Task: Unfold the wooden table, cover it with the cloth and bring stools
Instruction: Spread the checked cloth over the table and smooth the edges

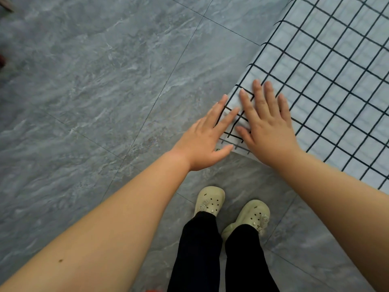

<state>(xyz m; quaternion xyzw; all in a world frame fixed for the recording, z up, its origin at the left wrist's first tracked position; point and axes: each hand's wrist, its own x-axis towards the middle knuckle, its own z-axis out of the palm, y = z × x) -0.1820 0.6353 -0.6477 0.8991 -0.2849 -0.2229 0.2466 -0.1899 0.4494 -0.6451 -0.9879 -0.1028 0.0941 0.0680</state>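
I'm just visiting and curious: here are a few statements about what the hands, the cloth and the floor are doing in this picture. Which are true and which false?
1. Both hands lie flat with fingers spread at the corner of the checked cloth. True: the left hand and the right hand press on it.
2. The cloth is plain red. False: it is pale with a dark grid.
3. The floor is grey, marbled tile. True.
4. The person is barefoot. False: pale clogs are on both feet.
5. The right hand clutches a stool. False: it is open on the cloth, and no stool can be made out.
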